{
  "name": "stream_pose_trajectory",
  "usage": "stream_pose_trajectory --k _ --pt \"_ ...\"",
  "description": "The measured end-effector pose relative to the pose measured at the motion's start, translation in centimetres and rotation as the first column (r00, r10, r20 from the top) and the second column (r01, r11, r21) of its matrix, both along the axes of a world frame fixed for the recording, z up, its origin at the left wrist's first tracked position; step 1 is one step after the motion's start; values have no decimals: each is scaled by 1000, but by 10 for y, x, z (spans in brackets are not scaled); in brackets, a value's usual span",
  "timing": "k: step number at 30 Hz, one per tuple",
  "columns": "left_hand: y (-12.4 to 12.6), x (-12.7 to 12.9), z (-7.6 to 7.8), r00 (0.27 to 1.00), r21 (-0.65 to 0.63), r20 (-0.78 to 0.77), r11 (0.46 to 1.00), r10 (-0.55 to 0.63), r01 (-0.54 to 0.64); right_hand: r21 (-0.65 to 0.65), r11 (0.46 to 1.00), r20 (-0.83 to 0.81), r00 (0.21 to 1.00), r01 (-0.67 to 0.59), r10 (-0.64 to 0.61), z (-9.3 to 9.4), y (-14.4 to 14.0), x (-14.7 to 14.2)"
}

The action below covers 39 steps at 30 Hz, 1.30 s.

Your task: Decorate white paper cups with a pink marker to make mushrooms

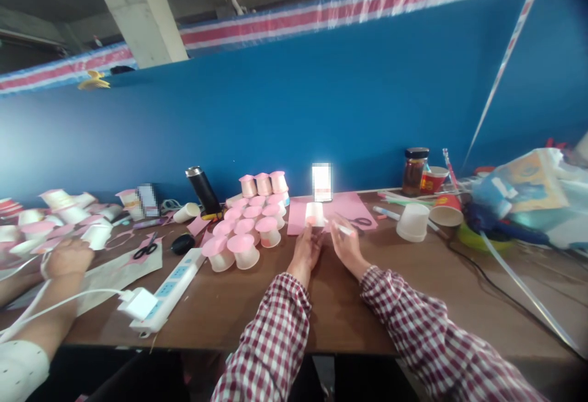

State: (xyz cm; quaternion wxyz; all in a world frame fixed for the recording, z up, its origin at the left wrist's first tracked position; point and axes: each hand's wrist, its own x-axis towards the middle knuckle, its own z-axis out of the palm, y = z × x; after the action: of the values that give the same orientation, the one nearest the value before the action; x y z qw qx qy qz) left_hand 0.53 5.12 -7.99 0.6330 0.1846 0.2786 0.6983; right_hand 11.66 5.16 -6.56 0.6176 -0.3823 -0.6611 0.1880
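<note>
My left hand is closed around a small white paper cup. Close beside it, my right hand grips a slim white marker, its tip pointing at the cup. Beyond both hands lies a sheet of pink paper, with dark-handled scissors on it. A phone stands upright behind the cup. To the left, several paper cups topped with pink paper discs stand in rows, some stacked at the back.
At the left, a co-worker's hand is near a white cup. A power strip, a black flask and another pair of scissors lie between us. On the right are stacked white cups, a jar and a blue glue gun.
</note>
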Motion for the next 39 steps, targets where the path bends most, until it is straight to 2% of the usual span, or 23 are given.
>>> stream_pose_trajectory --k 8,14,39 --pt "-8 3 7 1000 38 -25 999 -16 17 -123 992 -71 997 7 -15 0 -7 0" --pt "-7 2 4 999 37 -50 999 -17 19 -121 992 -76 997 -39 30 -1 -6 -4" --pt "1 0 -9 995 77 -96 996 -28 36 -120 993 30 999 16 -13 -4 -6 -1"
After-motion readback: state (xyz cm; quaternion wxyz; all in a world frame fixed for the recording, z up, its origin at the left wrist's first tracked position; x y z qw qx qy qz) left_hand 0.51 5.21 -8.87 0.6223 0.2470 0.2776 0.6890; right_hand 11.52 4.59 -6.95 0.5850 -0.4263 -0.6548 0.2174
